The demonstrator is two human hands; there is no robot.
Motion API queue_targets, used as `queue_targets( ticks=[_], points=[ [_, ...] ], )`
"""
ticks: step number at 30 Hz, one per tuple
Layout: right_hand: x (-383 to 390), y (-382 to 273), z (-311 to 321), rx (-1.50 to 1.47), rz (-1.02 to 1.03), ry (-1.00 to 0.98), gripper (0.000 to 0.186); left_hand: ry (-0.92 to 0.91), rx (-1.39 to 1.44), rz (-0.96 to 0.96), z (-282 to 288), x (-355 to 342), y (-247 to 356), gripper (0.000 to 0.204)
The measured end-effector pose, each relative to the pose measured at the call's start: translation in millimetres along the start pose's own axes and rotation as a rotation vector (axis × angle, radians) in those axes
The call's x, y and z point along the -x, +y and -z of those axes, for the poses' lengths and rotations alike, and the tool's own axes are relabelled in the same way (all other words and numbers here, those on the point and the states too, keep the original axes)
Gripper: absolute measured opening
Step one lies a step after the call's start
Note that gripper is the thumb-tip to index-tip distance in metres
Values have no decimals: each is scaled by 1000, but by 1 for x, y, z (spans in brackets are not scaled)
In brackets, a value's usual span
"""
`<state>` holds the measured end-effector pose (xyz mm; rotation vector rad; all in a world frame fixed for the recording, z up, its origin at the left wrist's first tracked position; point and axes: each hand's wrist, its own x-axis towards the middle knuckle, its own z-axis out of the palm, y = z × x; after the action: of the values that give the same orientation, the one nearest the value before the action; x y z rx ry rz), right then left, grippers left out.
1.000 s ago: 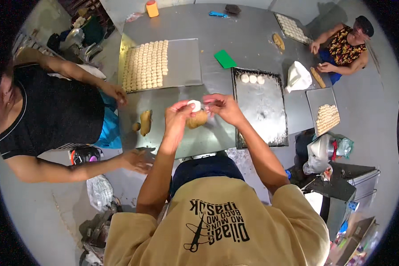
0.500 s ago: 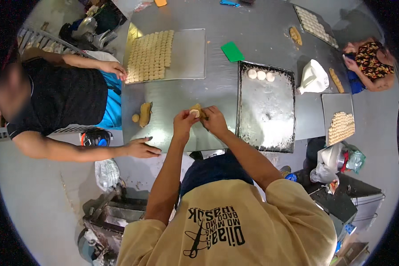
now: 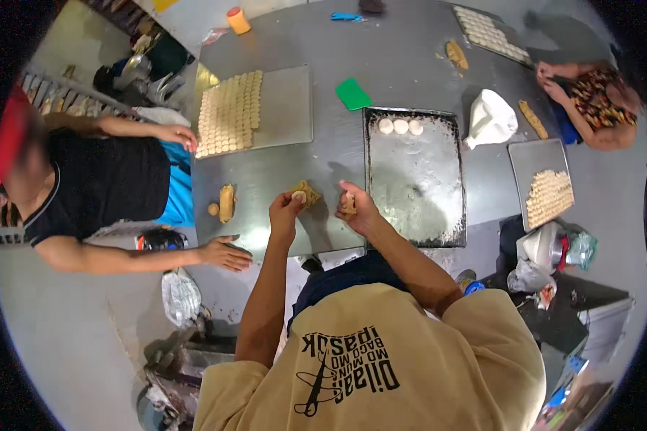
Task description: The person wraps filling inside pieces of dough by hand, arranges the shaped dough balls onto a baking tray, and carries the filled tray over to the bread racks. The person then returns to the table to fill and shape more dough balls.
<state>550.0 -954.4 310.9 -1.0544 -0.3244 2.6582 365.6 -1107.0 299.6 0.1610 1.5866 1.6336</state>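
Observation:
Over the near part of the metal table, my left hand (image 3: 284, 212) pinches a ragged brown lump of dough (image 3: 309, 192) with a pale round dough piece (image 3: 298, 195) against it. To its right, apart from it, my right hand (image 3: 363, 212) closes its fingers round a small brown dough piece (image 3: 349, 204). Just beyond my right hand lies a dark-rimmed baking tray (image 3: 417, 179), with three white dough balls (image 3: 400, 127) in a row at its far end.
At left a co-worker (image 3: 108, 187) rests a hand near a tray (image 3: 287, 108) of dough pieces. A brown dough log (image 3: 227, 203) lies near their other hand. A green scraper (image 3: 353, 94) and white bag (image 3: 492, 118) lie farther off. Another person (image 3: 597, 108) is at right.
My hands have drawn apart. The right now holds a small brown piece away from the lump in my left hand. The co-worker's near hand stays by the table edge; the whole view has shifted slightly.

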Motion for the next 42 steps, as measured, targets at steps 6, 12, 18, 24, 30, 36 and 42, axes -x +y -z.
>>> queue_targets(
  ticks=[6,12,18,24,30,36,42],
  points=[
    [33,13,-37,-93,12,-153,34,-191,43,23,28,-6,5,25],
    [52,15,-37,312,295,262,24,-369,-96,77,45,19,15,24],
    [124,-13,-47,142,343,-9,23,-472,-239,194,59,63,12,25],
    [122,24,46,-483,495,-129,31,-504,-250,174,25,98,34,27],
    [95,-2,-57,186,439,204,63,-439,-393,-4,13,81,31,21],
    [84,-48,-76,908,619,-92,35,-366,-86,148,-40,59,68,29],
    [120,-44,-81,1222,853,-31,49,-435,86,121,-62,63,90,31]
  ],
)
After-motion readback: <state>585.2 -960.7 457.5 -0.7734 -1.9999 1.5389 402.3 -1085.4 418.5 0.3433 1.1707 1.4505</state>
